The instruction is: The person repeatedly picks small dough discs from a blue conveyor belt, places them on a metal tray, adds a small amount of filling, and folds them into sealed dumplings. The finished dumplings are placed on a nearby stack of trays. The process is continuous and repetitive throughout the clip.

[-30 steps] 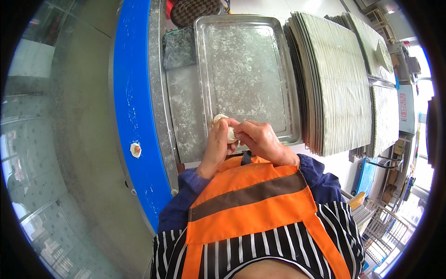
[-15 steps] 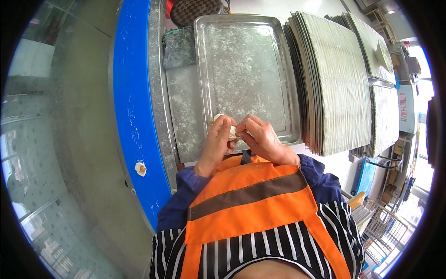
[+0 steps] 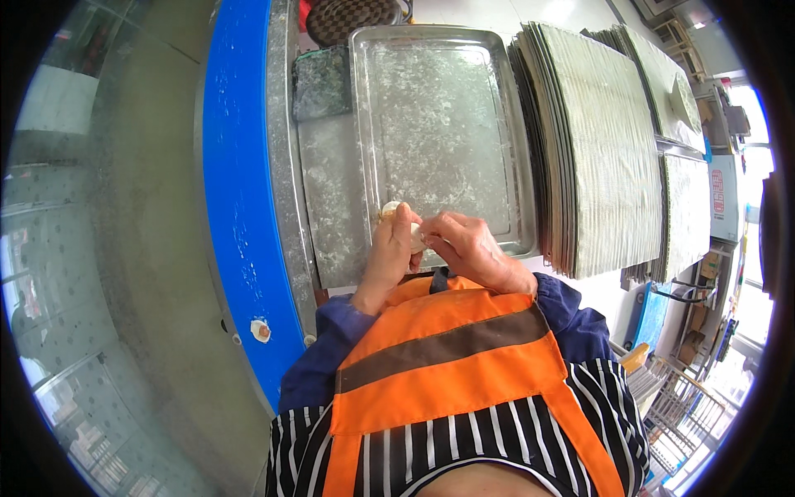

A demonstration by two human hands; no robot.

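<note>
My left hand [image 3: 389, 253] is closed around a small piece of white dough [image 3: 417, 239], its thumb pointing up. At that piece's right edge, the bent fingers of my right hand [image 3: 469, 248] pinch the dough. A second pale dough piece [image 3: 390, 208], with some brownish filling showing, sticks out past the left thumb. Both hands are over the near edge of a floury metal tray [image 3: 360, 124]. To the left, a white dough wrapper with brownish-orange filling [image 3: 261, 330] lies on the blue conveyor belt [image 3: 236, 149].
Stacks of ridged metal trays [image 3: 600, 149] stand right of the floury tray. A dark green block-like item [image 3: 323, 83] lies at its left. Beyond it sits a round checked stool seat [image 3: 352, 21]. A metal rail [image 3: 286, 149] runs along the belt.
The filled wrapper on the blue belt has moved nearer to me and slightly right. My hands stay in nearly the same place, with small shifts of the fingers at the dough.
</note>
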